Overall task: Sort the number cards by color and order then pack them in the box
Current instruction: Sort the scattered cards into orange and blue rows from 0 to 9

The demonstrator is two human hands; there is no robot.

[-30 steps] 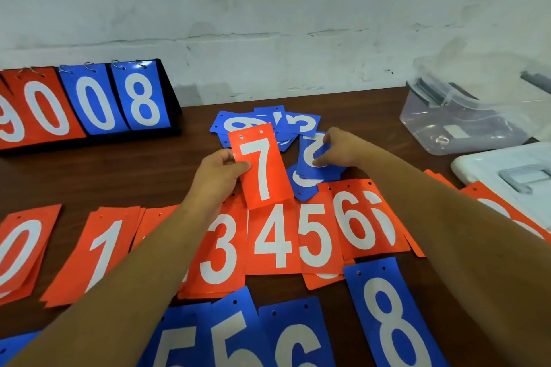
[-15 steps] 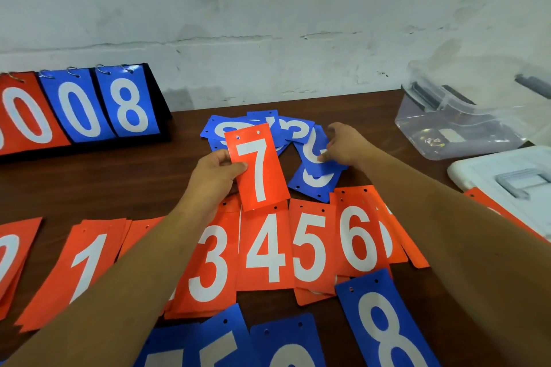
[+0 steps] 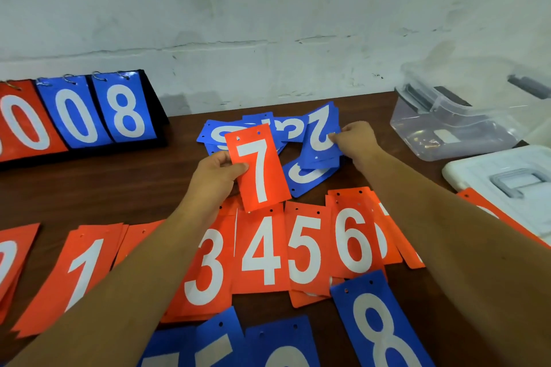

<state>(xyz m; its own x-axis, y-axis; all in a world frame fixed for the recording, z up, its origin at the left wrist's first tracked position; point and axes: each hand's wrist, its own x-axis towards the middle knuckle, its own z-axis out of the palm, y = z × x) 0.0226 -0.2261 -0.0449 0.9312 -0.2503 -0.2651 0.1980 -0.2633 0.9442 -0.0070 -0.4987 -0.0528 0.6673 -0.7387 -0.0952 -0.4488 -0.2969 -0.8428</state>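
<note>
Centrally, the left hand (image 3: 216,177) holds the orange 7 card (image 3: 258,171) upright above the bench (image 3: 119,191), its fingers (image 3: 237,169) clenched on the card's left edge, with the thumb on the printed face. To the right, the right hand (image 3: 356,140) pinches the blue 2 card (image 3: 320,134) between thumb and fingertips at its right edge. The digit reads upside down, and the card sits uppermost on a thin stack of blue cards. A second blue card (image 3: 307,180) lies just beneath, partly covered, and a loose blue pile (image 3: 235,132) spreads behind the 7 toward the wall. Nearer the viewer, an orange row lies flat from left to right: the orange 0 pile (image 3: 9,259), the orange 1 pile (image 3: 80,268), then the orange 3 pile (image 3: 205,268), orange 4 pile (image 3: 261,250), orange 5 pile (image 3: 305,250) and orange 6 pile (image 3: 353,238), with neighbours overlapping; the left forearm crosses between 1 and 3. The blue 8 card (image 3: 381,331) lies in front of the 6, and further blue cards (image 3: 238,345) are cropped by the lower edge. At back left, a scoreboard stand (image 3: 89,116) shows 0, 0 and 8 on rings. At back right stands the clear plastic box (image 3: 447,134), well apart from both held cards, with its white lid (image 3: 507,182) just in front of it.
</note>
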